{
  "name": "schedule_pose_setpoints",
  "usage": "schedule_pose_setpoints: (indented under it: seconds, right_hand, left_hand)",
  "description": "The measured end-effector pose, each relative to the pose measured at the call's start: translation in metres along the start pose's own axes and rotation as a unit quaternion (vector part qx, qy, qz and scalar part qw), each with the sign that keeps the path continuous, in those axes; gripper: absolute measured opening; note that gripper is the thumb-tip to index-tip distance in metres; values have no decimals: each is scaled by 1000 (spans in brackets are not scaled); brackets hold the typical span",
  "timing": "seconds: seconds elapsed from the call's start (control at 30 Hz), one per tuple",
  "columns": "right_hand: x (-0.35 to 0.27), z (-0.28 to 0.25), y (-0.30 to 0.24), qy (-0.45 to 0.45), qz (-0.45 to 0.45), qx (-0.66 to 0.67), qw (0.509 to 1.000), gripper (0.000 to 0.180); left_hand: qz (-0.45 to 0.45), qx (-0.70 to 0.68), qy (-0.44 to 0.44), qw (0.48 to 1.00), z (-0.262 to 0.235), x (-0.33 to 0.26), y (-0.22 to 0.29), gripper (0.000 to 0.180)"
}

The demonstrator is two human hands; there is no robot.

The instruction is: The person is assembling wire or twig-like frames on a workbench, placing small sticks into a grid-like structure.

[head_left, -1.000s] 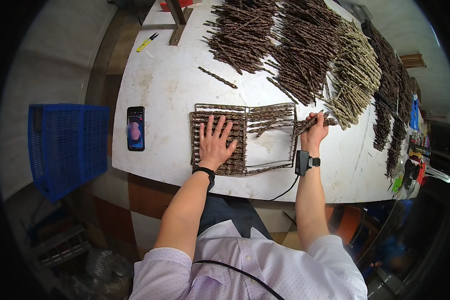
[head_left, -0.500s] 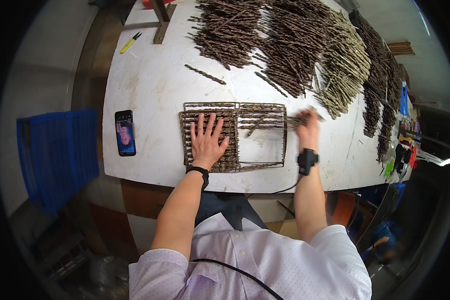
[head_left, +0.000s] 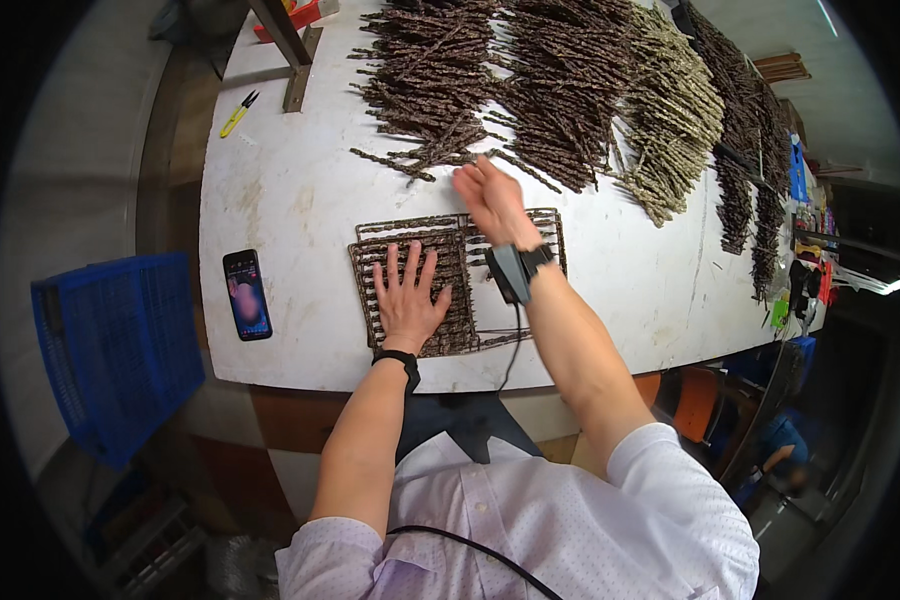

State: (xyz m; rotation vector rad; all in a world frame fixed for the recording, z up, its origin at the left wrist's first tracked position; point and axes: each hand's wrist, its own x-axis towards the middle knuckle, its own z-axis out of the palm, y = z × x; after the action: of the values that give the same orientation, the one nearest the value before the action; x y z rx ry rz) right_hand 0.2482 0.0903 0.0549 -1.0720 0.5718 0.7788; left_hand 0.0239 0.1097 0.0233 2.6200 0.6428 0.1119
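The wire grid rack [head_left: 450, 290] is lying at the near edge of the white table [head_left: 290, 200], its left half filled with dark sticks, its right half mostly unfilled. You are pressing your left hand [head_left: 407, 297] flat, fingers spread. Your right hand [head_left: 490, 200] is reaching, open and empty, toward the brown stick pile [head_left: 440, 80].

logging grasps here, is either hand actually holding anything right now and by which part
Nothing is held. The left hand lies flat, fingers spread, on the sticks in the wire rack. The right hand reaches open toward the brown stick pile.
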Motion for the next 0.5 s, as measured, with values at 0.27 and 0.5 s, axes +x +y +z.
schedule_pose_setpoints:
  seconds: [0.27, 0.5]
  right_hand:
    - [-88, -107, -25, -232, -431, -780, 390, 33]
    - [-80, -115, -1, -127, -470, -843, 229, 35]
  left_hand:
    - [11, -9, 23, 1000, -5, 3, -2, 61]
    - [10, 6, 27, 1000, 0, 1, -1, 61]
